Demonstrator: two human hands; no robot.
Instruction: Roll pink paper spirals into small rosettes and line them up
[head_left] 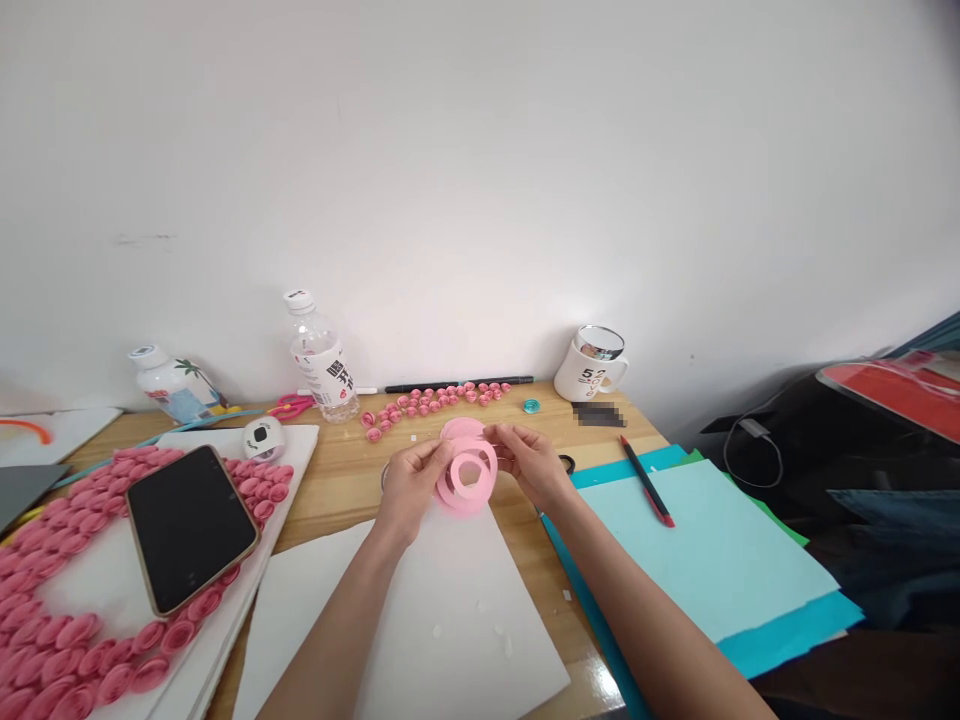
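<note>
A pink paper spiral (466, 472) hangs between both my hands above the wooden desk (345, 475). My left hand (409, 488) pinches its upper left edge with closed fingers. My right hand (531, 460) pinches the top right of the same strip. The spiral's loose coils droop down toward a white sheet (420, 620) lying under my forearms. A row of small pink rolled paper roses (431, 402) lies on the desk just beyond the hands.
At left, a phone (191, 525) rests on a white board ringed with pink roses (67, 640). Two bottles (322, 360), pink scissors (291, 405), a mug (592, 365), and a red pen (646, 482) on blue paper (712, 550) surround the work area.
</note>
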